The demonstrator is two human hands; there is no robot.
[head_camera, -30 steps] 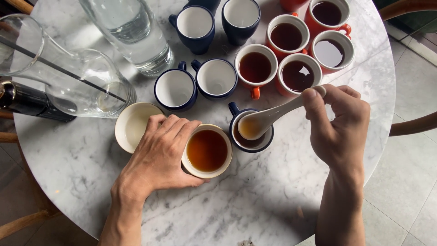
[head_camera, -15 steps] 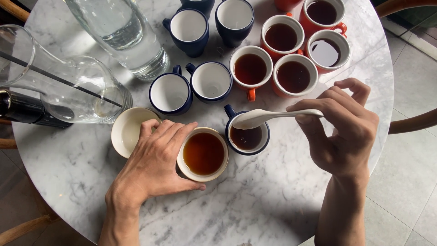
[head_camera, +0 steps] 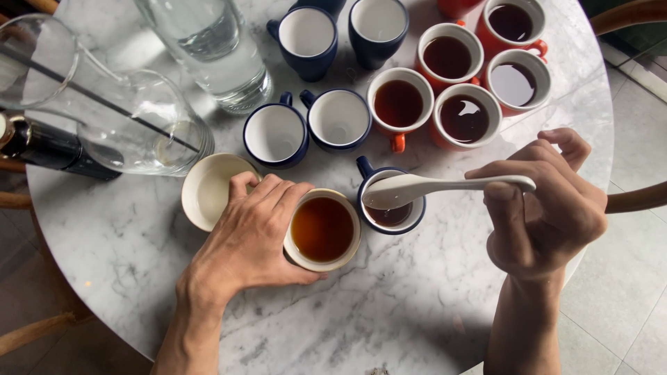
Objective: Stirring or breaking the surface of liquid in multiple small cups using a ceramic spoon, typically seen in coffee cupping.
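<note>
Left hand (head_camera: 253, 239) wrapped around the side of a cream cup (head_camera: 322, 230), fingers curled against its wall, thumb low at the near side; cup standing upright on the round marble desk (head_camera: 389, 305), near the middle, filled with amber-brown liquid. Right hand (head_camera: 549, 208) raised over the desk's right edge, fingers bent and pinching the handle of a white ceramic spoon (head_camera: 431, 186). Spoon held roughly level, bowl end over a navy cup (head_camera: 392, 201) just right of the cream cup; dark liquid low inside that navy cup, partly hidden by the spoon. Whether the spoon's bowl carries any liquid: cannot tell.

Just left of the left hand, touching the fingers, an empty cream bowl (head_camera: 208, 191). Beyond the hands, two empty navy cups (head_camera: 276, 134) side by side, handles toward each other, with two more navy cups (head_camera: 308, 35) farther back. To the right of those, a cluster of orange cups (head_camera: 464, 114) with white insides, all holding dark liquid. At far left, a clear glass carafe (head_camera: 104, 114) lying tilted, a black cylindrical thing (head_camera: 48, 147) beneath it, and a tall glass vessel of water (head_camera: 215, 48) standing beside it. Tiled floor (head_camera: 625, 292) visible past the desk edge on the right.
</note>
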